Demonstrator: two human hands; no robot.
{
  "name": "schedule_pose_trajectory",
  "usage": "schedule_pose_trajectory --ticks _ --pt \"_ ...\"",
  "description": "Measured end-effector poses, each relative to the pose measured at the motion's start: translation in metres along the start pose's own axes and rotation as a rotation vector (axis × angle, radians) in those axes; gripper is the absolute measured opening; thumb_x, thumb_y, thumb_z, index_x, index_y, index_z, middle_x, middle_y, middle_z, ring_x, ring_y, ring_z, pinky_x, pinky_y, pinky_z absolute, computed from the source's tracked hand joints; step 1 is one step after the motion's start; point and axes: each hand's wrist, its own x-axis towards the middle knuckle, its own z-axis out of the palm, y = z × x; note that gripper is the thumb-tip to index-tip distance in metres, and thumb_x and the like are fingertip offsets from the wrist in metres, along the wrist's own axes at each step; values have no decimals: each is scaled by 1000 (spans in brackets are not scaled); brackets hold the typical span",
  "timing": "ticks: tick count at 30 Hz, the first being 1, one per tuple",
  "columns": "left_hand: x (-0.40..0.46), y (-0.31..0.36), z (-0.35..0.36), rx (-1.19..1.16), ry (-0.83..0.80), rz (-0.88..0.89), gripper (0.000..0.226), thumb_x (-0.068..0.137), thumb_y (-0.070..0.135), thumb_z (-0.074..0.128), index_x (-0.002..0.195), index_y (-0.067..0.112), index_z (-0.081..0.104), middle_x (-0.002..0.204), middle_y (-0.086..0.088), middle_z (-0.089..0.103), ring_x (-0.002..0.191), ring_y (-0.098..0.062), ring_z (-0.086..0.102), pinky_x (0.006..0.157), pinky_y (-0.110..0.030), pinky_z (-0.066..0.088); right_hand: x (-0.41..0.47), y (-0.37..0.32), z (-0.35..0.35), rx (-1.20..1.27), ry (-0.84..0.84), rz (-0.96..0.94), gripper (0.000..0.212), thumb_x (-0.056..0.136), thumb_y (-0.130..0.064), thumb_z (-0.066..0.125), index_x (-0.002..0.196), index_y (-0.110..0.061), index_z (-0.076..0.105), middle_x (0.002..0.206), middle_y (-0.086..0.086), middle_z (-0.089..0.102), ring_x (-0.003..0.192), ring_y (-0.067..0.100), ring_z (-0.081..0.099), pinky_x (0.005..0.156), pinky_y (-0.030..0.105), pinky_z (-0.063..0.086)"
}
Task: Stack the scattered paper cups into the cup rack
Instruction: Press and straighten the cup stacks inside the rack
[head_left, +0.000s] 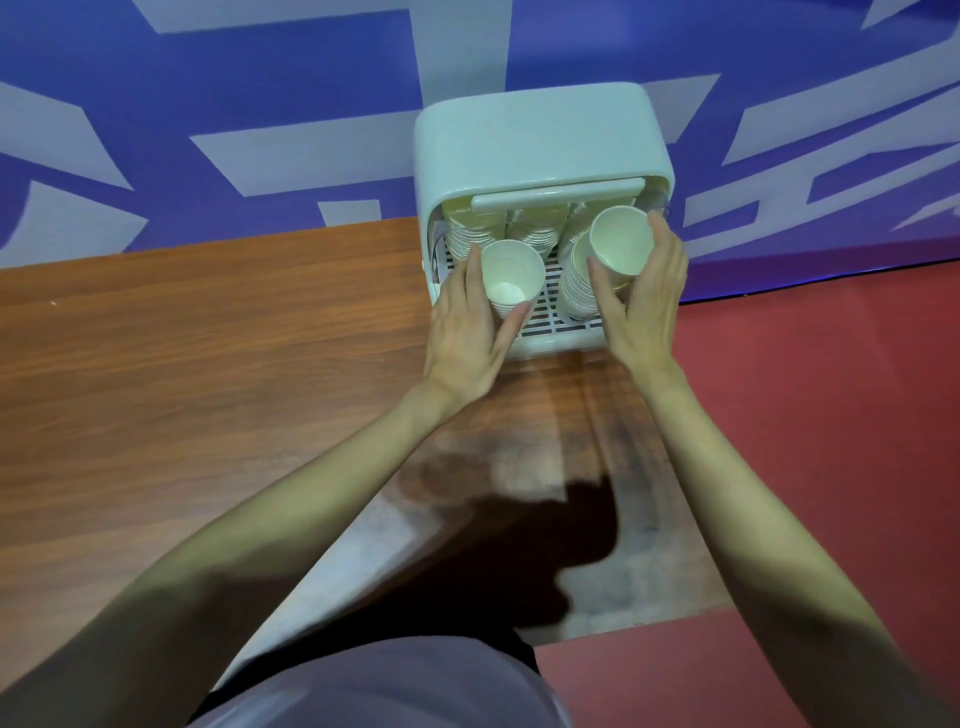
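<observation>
A pale green cup rack (540, 135) with a rounded top and an open front stands at the far right end of the wooden table. Inside it, on a slotted white floor, stand stacks of paper cups (535, 234). My left hand (467, 322) grips a short stack of white paper cups (511, 278) at the rack's front left, mouth up. My right hand (644, 301) grips another stack of cups (618, 239) at the front right, tilted toward me. More stacks sit behind, partly hidden by a raised lid bar (556, 195).
The wooden table (208, 374) stretches left and toward me; its right edge drops to a red floor (831, 415). A blue and white patterned wall (260, 114) rises right behind the rack. My shadow falls on the table's near part.
</observation>
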Motion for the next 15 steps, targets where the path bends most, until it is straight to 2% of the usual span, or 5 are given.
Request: schedule_pose_trajectory --ticks 4,6,10,12,15 --pt "2 4 4 -73 -11 -21 74 94 39 51 144 -4 19 147 -21 31 139 -31 27 115 -42 24 -4 0 2 -17 -27 -11 69 86 -42 59 135 0 38 130 15 48 119 31 45 101 32 32" --pt "2 4 5 -107 -16 -33 74 93 37 52 144 -4 19 147 -20 30 139 -31 27 116 -42 24 -3 -1 2 -15 -43 -3 70 85 -44 59 134 0 39 129 15 48 118 31 45 100 32 33" --pt "3 2 5 -159 -31 -62 74 93 37 54 144 -3 18 147 -19 30 137 -30 31 114 -42 27 -2 -2 5 -41 -86 14 63 89 -52 46 134 -7 39 131 10 46 120 26 42 100 30 30" --pt "4 1 7 -179 -50 -73 74 93 37 53 144 -3 18 147 -18 30 135 -30 33 113 -42 28 0 -2 8 -42 -106 66 56 92 -45 40 135 -10 38 131 11 44 121 27 40 102 34 31" --pt "6 0 9 -268 -58 -99 74 92 36 56 143 0 18 146 -16 31 132 -30 37 111 -44 31 2 -2 12 -71 -146 106 50 93 -34 43 138 -13 36 133 13 42 123 29 39 105 42 33"
